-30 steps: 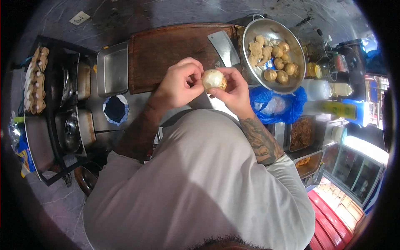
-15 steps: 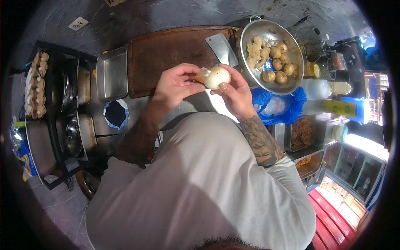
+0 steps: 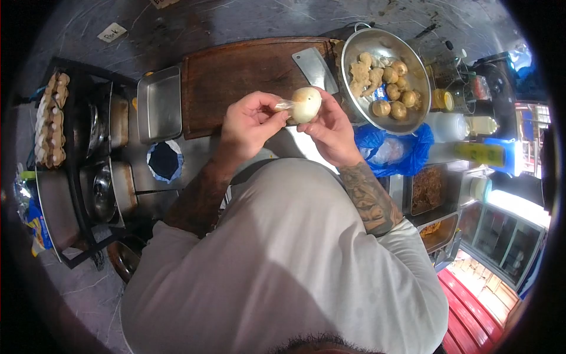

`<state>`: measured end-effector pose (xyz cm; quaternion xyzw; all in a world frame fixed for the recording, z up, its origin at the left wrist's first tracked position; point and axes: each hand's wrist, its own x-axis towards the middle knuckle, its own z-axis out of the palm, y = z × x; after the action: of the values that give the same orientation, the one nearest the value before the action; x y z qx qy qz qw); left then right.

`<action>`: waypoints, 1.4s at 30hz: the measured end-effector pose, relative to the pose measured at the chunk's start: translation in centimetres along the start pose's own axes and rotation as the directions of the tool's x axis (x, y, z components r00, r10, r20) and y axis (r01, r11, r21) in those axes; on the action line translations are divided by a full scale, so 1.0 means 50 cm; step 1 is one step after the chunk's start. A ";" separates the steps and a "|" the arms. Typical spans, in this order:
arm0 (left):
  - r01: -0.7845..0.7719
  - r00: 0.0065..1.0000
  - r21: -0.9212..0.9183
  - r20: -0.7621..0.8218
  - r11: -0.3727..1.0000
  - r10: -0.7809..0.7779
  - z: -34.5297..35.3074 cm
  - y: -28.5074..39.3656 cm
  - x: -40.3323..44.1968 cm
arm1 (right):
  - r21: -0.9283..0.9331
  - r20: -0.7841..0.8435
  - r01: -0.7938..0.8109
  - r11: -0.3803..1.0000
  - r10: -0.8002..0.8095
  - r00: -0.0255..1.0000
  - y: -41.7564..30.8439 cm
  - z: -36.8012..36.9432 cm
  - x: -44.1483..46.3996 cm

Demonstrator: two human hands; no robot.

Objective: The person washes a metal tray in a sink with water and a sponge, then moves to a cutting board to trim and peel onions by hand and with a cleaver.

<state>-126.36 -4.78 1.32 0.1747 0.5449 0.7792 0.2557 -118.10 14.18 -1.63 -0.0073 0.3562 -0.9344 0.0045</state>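
A pale, partly peeled onion (image 3: 307, 106) is held up in front of my body, near the cutting board's front edge. My right hand (image 3: 331, 127) grips it from the right side, with the thumb below. On its left, my left hand (image 3: 252, 123) pinches a thin, translucent strip of onion skin (image 3: 285, 107) that still joins the onion. Beyond my hands lies a dark wooden cutting board (image 3: 236, 76), and a cleaver (image 3: 315, 69) rests at its right end. A metal bowl (image 3: 418, 68) to the right holds ginger and several unpeeled onions (image 3: 398, 110).
A blue plastic bag (image 3: 415, 150) sits just below the bowl. To the board's left are a metal tray (image 3: 159, 109) and a small round dark-topped container (image 3: 165, 161). Egg cartons (image 3: 52, 121) stand far left. Bottles (image 3: 480, 125) and food trays (image 3: 427, 189) crowd the right.
The onion has turned and shifted slightly left in my right hand. A strip of skin now stretches between it and my left fingers.
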 end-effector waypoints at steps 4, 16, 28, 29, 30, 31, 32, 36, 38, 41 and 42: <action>0.034 0.999 0.160 0.027 0.987 -0.039 0.009 0.006 -0.003 | -0.345 -0.115 -0.027 0.938 -0.013 0.993 0.000 -0.007 0.001; -0.087 0.996 0.333 0.032 0.939 0.081 -0.005 0.013 0.011 | 0.133 -0.086 -0.282 0.950 0.295 0.952 -0.016 0.012 0.003; -0.020 0.999 0.502 0.051 0.865 -0.007 -0.003 -0.034 0.021 | 0.035 -0.095 -0.156 0.987 0.158 0.983 -0.007 0.001 -0.005; -0.033 0.998 0.436 0.069 0.899 0.003 -0.005 -0.042 0.021 | -0.005 -0.072 -0.141 0.990 0.140 0.988 -0.006 -0.002 -0.007; -0.046 0.996 0.368 0.086 0.929 0.015 -0.006 -0.047 0.022 | -0.005 -0.072 -0.140 0.990 0.139 0.988 -0.003 -0.006 -0.008; -0.046 0.996 0.369 0.087 0.928 0.014 -0.010 -0.048 0.023 | -0.006 -0.049 -0.138 0.990 0.138 0.989 0.000 -0.010 -0.009; -0.048 0.994 0.379 0.113 0.924 0.005 -0.016 -0.048 0.023 | -0.008 -0.028 -0.135 0.991 0.135 0.990 0.001 -0.012 -0.011; -0.006 1.000 0.177 0.013 0.984 0.004 0.011 -0.045 0.014 | -0.268 -0.150 -0.142 0.953 0.104 0.983 0.012 -0.005 -0.008; 0.029 1.000 0.193 -0.013 0.981 -0.026 0.007 -0.049 0.015 | -0.201 -0.153 -0.096 0.975 0.065 0.986 0.020 -0.017 -0.005; 0.078 0.995 0.285 -0.076 0.955 -0.058 0.011 -0.036 0.011 | -0.161 -0.129 -0.076 0.984 0.055 0.990 0.020 -0.012 0.000; 0.093 0.992 0.360 -0.108 0.928 -0.058 0.014 -0.031 0.009 | -0.161 -0.129 -0.077 0.984 0.056 0.990 0.019 -0.013 0.000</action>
<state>-126.03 -3.54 0.11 0.1605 0.6979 0.6617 0.2222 -118.13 13.92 -2.77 0.0620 0.4323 -0.8995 0.0130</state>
